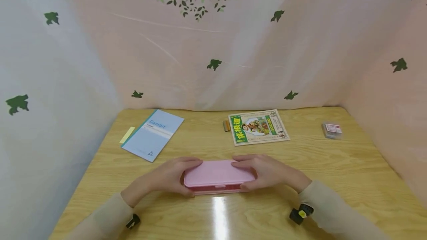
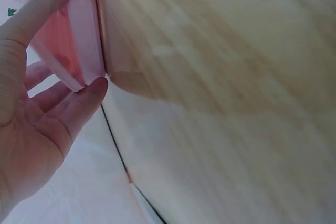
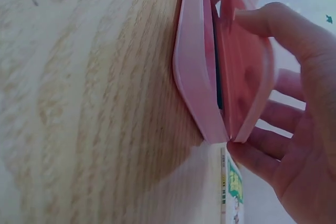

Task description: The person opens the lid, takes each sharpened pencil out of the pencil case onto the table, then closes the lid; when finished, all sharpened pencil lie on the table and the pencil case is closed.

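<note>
Cloth (image 1: 186, 66): pale, printed with green leaves and birds, rising behind the table. Table (image 1: 333, 173): wood-grained, with a bright reflection near its front edge. Notebook (image 1: 153, 134): light blue, marked "Gambit", lying slanted on the left, beyond my left grip. Booklet (image 1: 258, 127): green and cream, illustrated cover up, lying beyond my right grip. Case (image 1: 218, 173): pink, on the table in front of me, between both my grips; lid partly raised, a gap showing along the front. Left grip (image 1: 171, 175): grasping the case at its left end, thumb at the front. Right grip (image 1: 267, 171): grasping the case at its right end, likewise thumb to the front. Box (image 1: 332, 130): small, labelled, far right. Strip (image 1: 127, 135): yellow, along the notebook's left edge. Block (image 1: 227, 126): brownish, just beside the booklet's left edge; identity undetermined.
</note>
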Motion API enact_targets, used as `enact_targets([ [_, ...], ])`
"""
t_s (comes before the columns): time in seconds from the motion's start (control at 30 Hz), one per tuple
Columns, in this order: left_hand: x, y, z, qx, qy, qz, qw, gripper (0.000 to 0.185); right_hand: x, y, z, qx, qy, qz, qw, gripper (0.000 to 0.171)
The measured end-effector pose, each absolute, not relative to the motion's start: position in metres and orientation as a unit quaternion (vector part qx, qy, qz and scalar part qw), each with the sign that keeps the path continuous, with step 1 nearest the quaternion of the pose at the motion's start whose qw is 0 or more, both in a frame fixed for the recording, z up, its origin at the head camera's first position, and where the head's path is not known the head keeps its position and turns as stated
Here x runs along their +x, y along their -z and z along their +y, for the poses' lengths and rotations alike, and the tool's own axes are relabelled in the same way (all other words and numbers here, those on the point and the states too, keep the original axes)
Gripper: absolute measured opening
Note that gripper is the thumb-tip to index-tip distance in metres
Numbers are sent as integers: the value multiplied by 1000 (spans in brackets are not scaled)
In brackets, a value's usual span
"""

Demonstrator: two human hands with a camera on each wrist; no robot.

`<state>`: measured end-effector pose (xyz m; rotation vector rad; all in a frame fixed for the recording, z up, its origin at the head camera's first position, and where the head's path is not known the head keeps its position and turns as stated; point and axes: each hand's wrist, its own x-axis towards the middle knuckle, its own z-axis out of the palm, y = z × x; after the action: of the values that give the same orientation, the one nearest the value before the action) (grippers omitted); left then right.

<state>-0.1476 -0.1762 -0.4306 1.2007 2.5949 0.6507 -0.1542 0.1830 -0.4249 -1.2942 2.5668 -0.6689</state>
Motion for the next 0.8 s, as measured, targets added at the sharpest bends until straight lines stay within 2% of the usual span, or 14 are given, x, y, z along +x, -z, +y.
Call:
enact_targets([
  [0.13,-145,432,-182,389,-256,877,117,95,-156,429,183,-424,274,857,102,63],
  [0.43,-144,432,-180,373,-289,876,101,107,-165,428,192,-378,390,832,114,42],
  [0.8,-133,434,-180,312,-378,862,126,131,-167,431,187,-303,452,831,114,37],
])
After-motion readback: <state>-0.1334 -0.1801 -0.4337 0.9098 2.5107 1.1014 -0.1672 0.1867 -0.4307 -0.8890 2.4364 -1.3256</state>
